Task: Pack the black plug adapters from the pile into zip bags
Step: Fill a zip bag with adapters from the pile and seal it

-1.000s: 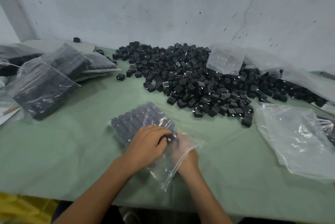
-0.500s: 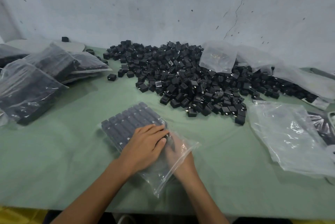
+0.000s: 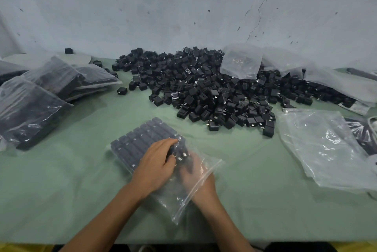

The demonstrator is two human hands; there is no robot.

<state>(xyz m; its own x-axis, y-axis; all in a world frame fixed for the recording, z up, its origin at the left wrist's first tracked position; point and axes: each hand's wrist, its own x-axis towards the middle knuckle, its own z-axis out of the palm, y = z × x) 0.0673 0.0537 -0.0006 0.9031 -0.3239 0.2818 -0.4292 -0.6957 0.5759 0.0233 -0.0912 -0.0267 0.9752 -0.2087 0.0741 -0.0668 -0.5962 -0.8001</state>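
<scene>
left hand (image 3: 156,165): palm down on top of the zip bag (image 3: 163,162), forearm in from lower left. Fingers curled and pinched at the edge of the packed block; they look closed on the plastic and a black adapter at the tips, exact hold unclear.
right hand (image 3: 196,172): pushed in through the bag's open mouth and seen through the film. Fingers reach toward the packed rows; can't tell how far open or what they hold.
zip bag: flat on the green table cover (image 3: 61,190), adapters in neat rows in its far half, mouth toward the person.
pile of black plug adapters (image 3: 214,92): loose heap behind the bag, against the wall.
filled bags (image 3: 34,96): stacked at far left.
empty bags (image 3: 326,145): flat at right, clear of the working bag.
vs 0.5 s ago: left fingers were flat on the bag, now curled. Right hand still inside. Bag and pile haven't moved on the table; only the view has shifted.
</scene>
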